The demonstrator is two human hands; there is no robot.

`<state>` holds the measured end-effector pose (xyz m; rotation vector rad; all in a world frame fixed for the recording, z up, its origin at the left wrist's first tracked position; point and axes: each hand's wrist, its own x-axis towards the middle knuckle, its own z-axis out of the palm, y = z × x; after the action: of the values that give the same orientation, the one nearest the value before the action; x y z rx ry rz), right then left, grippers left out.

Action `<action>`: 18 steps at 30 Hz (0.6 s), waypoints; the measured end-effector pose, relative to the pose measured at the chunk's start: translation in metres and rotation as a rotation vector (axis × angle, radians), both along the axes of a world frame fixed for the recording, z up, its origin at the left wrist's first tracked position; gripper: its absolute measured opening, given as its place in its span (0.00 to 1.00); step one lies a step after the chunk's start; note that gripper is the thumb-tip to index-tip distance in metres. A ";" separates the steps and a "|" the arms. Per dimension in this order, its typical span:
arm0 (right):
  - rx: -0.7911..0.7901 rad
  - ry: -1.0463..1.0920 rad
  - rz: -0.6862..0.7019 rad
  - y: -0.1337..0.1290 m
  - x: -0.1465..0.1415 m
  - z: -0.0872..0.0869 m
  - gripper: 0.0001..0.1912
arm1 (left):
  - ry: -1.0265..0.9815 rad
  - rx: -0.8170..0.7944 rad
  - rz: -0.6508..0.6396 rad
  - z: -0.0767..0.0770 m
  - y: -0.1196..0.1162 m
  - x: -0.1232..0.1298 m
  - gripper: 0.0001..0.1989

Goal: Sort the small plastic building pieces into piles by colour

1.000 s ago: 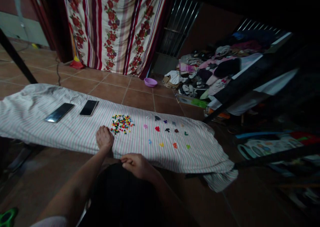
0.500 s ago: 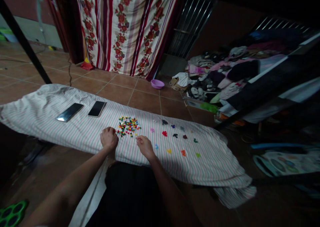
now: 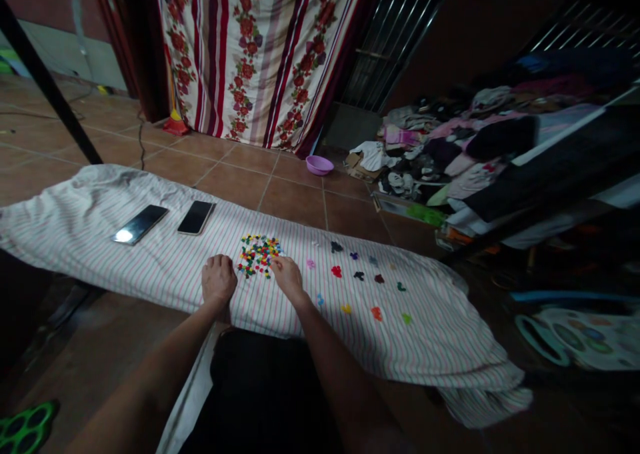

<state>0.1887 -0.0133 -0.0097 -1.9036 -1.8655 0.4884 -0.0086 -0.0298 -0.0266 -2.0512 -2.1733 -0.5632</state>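
A mixed pile of tiny coloured pieces, like beads or small bricks, lies on the striped cloth. My left hand rests on the cloth just left of the pile, its fingers curled in; whatever may be under them is hidden. At the pile's right edge, my right hand pinches thumb and forefinger together, and anything between them is too small to make out. Small groups sorted by colour lie farther right, among them red pieces, yellow pieces, orange pieces and light green pieces.
Two phones, a dark phone and a smaller phone, lie left of the pile. Beyond the cloth a purple basin sits on the tiled floor. Heaped clothes are at the right, and a floral curtain hangs behind.
My right hand has moved left and up to the pile's right edge. My left hand stays in about the same place. The view has shifted slightly.
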 end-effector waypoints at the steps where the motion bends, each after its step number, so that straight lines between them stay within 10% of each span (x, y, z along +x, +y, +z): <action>1: -0.019 -0.025 -0.002 0.003 -0.003 0.001 0.13 | 0.000 0.002 0.002 0.000 0.000 0.000 0.13; 18: -0.249 -0.188 -0.054 0.022 -0.028 0.027 0.12 | -0.023 -0.025 0.000 0.007 -0.001 0.002 0.10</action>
<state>0.1609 0.0091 0.0170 -2.2250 -1.9391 0.5641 -0.0067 -0.0311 -0.0194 -2.0670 -2.2043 -0.5655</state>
